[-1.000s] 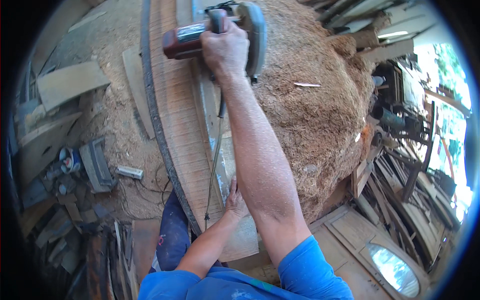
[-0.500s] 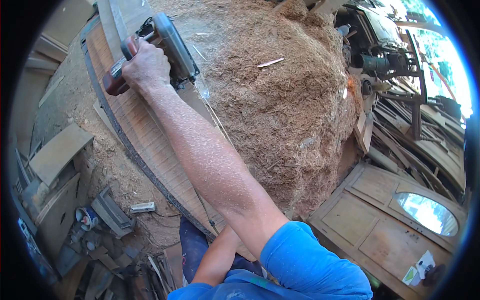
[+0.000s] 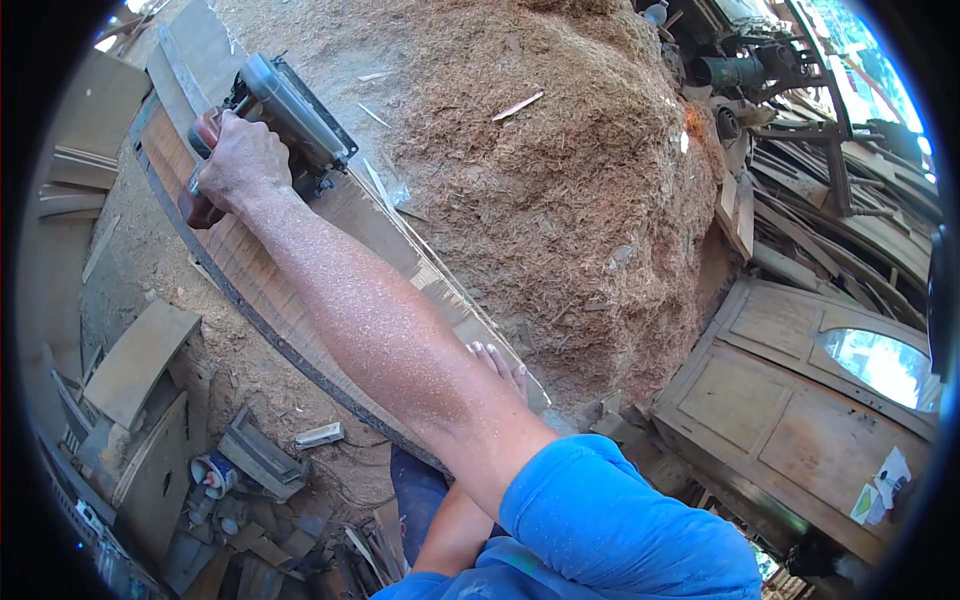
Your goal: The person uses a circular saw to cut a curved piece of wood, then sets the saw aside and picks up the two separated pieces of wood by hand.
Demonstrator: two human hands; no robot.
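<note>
My right hand (image 3: 245, 165) is wrapped around the reddish-brown handle of a circular saw (image 3: 285, 105), held at the upper left. Beneath the saw lies a thin wooden board (image 3: 375, 235), pale and splintered along its right edge. It rests on a curved, ribbed wooden panel with a dark rim (image 3: 330, 385). My left arm passes under my right arm. Only the fingers of my left hand (image 3: 497, 362) show, laid on the board near its splintered edge; the rest of that hand is hidden by my right arm. Sawdust speckles my right forearm.
A big heap of sawdust (image 3: 560, 200) rises right of the board. At the lower right lies a wooden door (image 3: 740, 390) with an oval glass pane. Stacked planks (image 3: 850, 235) and machinery (image 3: 745, 70) stand beyond it. Wood offcuts (image 3: 145, 365) clutter the left side.
The saw and my right hand have shifted left. The fingers of my left hand, hidden before, now show on the board, and more of the splintered edge is visible. The view has turned slightly.
</note>
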